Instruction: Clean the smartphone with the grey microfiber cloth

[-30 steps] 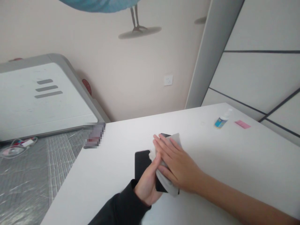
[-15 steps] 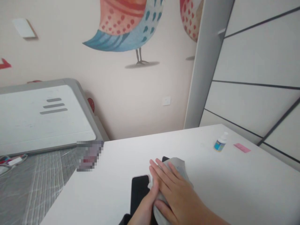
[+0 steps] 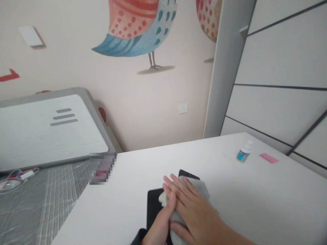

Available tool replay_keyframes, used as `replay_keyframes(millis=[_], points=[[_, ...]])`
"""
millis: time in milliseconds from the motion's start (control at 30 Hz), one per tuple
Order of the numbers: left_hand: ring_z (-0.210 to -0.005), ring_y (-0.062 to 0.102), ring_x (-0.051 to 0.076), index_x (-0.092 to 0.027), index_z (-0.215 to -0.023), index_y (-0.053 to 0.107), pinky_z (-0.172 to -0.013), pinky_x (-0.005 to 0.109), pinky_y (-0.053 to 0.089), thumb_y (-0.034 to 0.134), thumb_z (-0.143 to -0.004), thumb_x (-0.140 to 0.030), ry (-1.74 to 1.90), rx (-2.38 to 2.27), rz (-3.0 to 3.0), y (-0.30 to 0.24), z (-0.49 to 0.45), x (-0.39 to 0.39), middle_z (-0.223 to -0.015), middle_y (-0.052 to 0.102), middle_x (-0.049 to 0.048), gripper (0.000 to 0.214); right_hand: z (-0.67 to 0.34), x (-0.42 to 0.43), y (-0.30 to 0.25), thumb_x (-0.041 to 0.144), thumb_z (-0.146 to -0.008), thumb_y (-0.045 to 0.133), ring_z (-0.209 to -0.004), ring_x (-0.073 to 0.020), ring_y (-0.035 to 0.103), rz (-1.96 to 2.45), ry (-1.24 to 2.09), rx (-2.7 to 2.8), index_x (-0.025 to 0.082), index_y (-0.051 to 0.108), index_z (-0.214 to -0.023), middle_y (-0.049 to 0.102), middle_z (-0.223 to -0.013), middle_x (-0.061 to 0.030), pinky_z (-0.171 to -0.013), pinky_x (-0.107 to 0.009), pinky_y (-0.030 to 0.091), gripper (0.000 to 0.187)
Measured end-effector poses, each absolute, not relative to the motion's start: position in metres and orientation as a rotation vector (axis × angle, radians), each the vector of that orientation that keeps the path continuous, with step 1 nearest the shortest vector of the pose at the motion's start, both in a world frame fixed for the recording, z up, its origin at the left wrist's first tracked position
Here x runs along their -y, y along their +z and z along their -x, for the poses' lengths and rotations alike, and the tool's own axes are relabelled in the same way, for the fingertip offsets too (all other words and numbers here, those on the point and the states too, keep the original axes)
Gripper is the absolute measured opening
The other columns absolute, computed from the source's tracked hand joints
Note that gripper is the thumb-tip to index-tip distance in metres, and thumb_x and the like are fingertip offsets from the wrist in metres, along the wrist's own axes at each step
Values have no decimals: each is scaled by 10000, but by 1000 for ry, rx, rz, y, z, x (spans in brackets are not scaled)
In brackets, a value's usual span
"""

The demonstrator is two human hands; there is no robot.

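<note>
On the white table [image 3: 255, 194], a black smartphone [image 3: 154, 204] lies flat, partly behind my left hand [image 3: 160, 221]. A dark sleeve [image 3: 139, 236] covers that wrist. A second black phone [image 3: 188, 174] shows only at its top edge, the rest hidden in a grey cloth [image 3: 200, 190]. My right hand [image 3: 195, 212] presses on the cloth with its fingers spread. My left hand sits against the cloth's near side and seems to grip the wrapped phone, though its fingers are partly hidden.
A small white bottle with a blue label [image 3: 244, 153] and a pink slip [image 3: 268, 158] lie near the table's far right corner. Left of the table, a pixelated patch [image 3: 102, 168] covers something, and a white panel [image 3: 48, 127] leans above a grey woven mat [image 3: 38, 204].
The view has tilted up and levelled, so the table sits lower in the frame. My hands stay on the cloth and wrapped phone, and the cloth shifts slightly.
</note>
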State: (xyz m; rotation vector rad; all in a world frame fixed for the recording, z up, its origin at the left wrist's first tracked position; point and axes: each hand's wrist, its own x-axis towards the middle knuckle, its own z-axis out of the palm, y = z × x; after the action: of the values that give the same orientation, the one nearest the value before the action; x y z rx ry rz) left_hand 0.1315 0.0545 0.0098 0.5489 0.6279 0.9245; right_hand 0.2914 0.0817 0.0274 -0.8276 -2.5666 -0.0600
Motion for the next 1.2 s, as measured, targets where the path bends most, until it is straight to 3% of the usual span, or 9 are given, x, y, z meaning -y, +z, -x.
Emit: replay_keyframes(millis=[100, 200, 333, 400, 600, 700, 800, 1067, 1200], points=[[-1331, 595, 325, -169, -1221, 732, -1206, 490, 349, 678, -858, -634, 812, -699, -468, 15, -143, -49, -1185, 769, 125, 593, -304, -93, 34, 438, -1043, 426, -1570, -342, 174, 1053, -93, 2420, 82, 240, -1609, 239, -1675, -176, -1190, -625, 347, 695], [-1221, 670, 358, -109, -1344, 649, -1144, 512, 424, 661, -854, -667, 738, -646, -436, 26, -150, -47, -1153, 767, 177, 743, -303, -91, 32, 416, -1045, 419, -1575, -376, 106, 1082, -136, 2405, 50, 257, -1597, 201, -1680, -212, -1174, -666, 338, 682], [-1384, 549, 256, -234, -1599, 317, -1209, 419, 358, 545, -990, -531, 908, -694, -345, 45, -150, -50, -1457, 616, 104, 715, -288, -70, 34, 455, -1018, 457, -1565, -360, 183, 869, -24, 2555, 73, 329, -1581, 279, -1668, -176, -1205, -594, 343, 692], [-1352, 579, 239, -285, -1613, 271, -1204, 421, 372, 506, -1023, -485, 948, -778, -346, 51, -149, -51, -1474, 604, 83, 665, -289, -70, 40, 513, -1025, 442, -1574, -321, 171, 829, 46, 2586, 65, 334, -1577, 319, -1657, -170, -1238, -551, 297, 719], [-1171, 697, 321, -168, -1481, 522, -1079, 476, 502, 582, -956, -576, 737, -747, -398, 55, -148, -48, -1274, 727, 155, 667, -307, -91, 46, 527, -1054, 332, -1579, -381, 68, 1145, 22, 2366, 5, 256, -1583, 166, -1684, -252, -1213, -667, 200, 748], [-1325, 600, 281, -184, -1510, 485, -1172, 420, 415, 525, -1001, -536, 873, -747, -403, 59, -154, -48, -1388, 668, 126, 620, -296, -77, 46, 505, -1043, 387, -1570, -410, 95, 1041, -6, 2457, -4, 304, -1565, 185, -1677, -262, -1212, -657, 219, 734], [-1418, 510, 219, -207, -1555, 412, -1224, 363, 340, 456, -1047, -462, 1015, -797, -352, 64, -159, -51, -1456, 621, 90, 570, -284, -63, 46, 488, -1042, 401, -1573, -361, 143, 868, 30, 2587, 15, 323, -1565, 262, -1672, -210, -1239, -578, 242, 710], [-1200, 678, 313, -151, -1430, 575, -1059, 442, 519, 453, -991, -627, 716, -667, -414, 67, -154, -51, -1254, 732, 150, 659, -313, -101, 44, 538, -1059, 252, -1583, -373, 55, 1235, 47, 2343, 70, 142, -1622, 153, -1696, -234, -1197, -690, 193, 740], [-1291, 624, 292, -164, -1433, 569, -1119, 420, 461, 403, -1023, -600, 842, -576, -351, 69, -159, -52, -1313, 708, 121, 621, -296, -81, 44, 503, -1054, 297, -1581, -387, 10, 1194, 47, 2385, 29, 186, -1600, 127, -1695, -256, -1218, -668, 165, 732]])
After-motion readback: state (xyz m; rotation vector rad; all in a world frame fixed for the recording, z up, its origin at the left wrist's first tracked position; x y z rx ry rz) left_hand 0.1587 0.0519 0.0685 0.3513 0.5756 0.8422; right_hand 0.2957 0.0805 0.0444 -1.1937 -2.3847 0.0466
